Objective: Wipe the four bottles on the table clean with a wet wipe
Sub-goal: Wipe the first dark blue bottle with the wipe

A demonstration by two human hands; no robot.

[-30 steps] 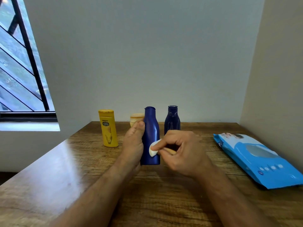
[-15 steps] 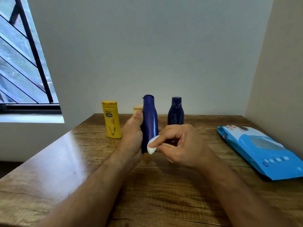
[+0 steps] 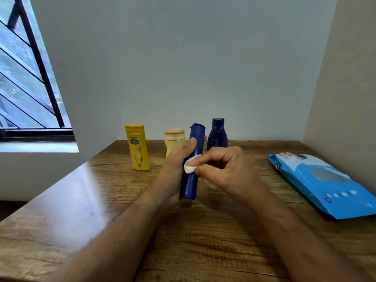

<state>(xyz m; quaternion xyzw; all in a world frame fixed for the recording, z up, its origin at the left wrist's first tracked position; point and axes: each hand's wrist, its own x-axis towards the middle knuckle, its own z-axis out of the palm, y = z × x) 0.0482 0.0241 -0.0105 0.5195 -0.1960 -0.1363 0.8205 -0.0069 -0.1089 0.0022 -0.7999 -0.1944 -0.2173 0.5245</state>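
Observation:
My left hand (image 3: 175,169) grips a tall blue bottle (image 3: 192,176), held off the wooden table (image 3: 81,200) and tilted with its top leaning right. My right hand (image 3: 225,169) pinches a small folded white wet wipe (image 3: 189,166) against the bottle's front. Behind stand a yellow bottle (image 3: 138,147) at the left, a beige bottle (image 3: 174,141) partly hidden by my left hand, and a dark blue bottle (image 3: 218,133) behind my right hand.
A blue pack of wet wipes (image 3: 325,184) lies flat at the table's right side, near the side wall. A barred window (image 3: 24,78) is at the left. The back wall runs right behind the row of bottles.
The blue bottle stood on the table a second ago; my left hand has lifted and tilted it. The wipe in my right hand stays pressed on the bottle's front.

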